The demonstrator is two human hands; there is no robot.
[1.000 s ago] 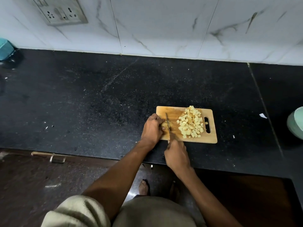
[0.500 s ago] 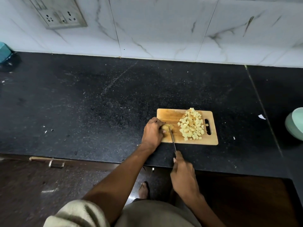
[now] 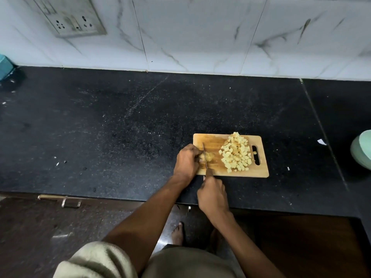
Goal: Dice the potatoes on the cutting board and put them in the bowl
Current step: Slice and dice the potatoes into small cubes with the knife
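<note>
A rectangular pale wooden cutting board (image 3: pixel 261 171) with rounded corners and a slotted handle hole at its right end lies on a black speckled stone countertop (image 3: pixel 120 127), near the front edge. On the board's right half sits a loose heap of small pale-yellow potato cubes (image 3: pixel 236 155), blocky and matte, one stray piece resting at the handle slot. On the left half, the left hand (image 3: pixel 186 161) has its fingers curled over a rounded, uncut piece of potato (image 3: pixel 209 156), gripping it against the wood. The right hand (image 3: pixel 212 194) is clenched round the dark handle of a slim, narrow-bladed knife (image 3: pixel 204 156), whose thin metal blade runs away from the person and stands across the held piece (how deep it sits in the potato cannot be told). At the right edge of the view a smooth, pale green round bowl (image 3: pixel 362 150) is partly cut off, well apart from the board. Behind the countertop rises a glossy white marble-veined tiled wall (image 3: pixel 200 37).
</note>
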